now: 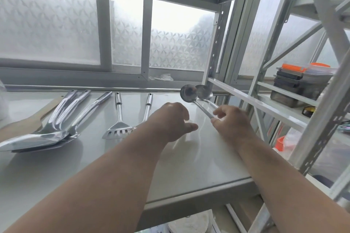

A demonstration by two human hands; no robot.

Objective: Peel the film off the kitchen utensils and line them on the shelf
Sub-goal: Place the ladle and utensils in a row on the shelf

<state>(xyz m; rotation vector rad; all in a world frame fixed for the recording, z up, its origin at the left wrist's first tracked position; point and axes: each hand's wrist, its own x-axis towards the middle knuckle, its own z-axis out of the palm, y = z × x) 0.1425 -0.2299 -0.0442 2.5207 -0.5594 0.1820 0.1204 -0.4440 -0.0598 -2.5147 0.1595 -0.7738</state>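
Gripping ladle (pixel 189 93) (R hand (pixel 232 123))

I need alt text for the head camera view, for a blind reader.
The right hand holds a steel ladle by its handle above a metal shelf; the left hand reaches beside it, holding nothing. A slotted spatula and other utensils lie in a row to the left.

Glossy polished steel utensils (pixel 117 115) & ladle (pixel 188 93), smooth semi-matt shelf (pixel 94 166), frosted patterned window glass (pixel 47 24).
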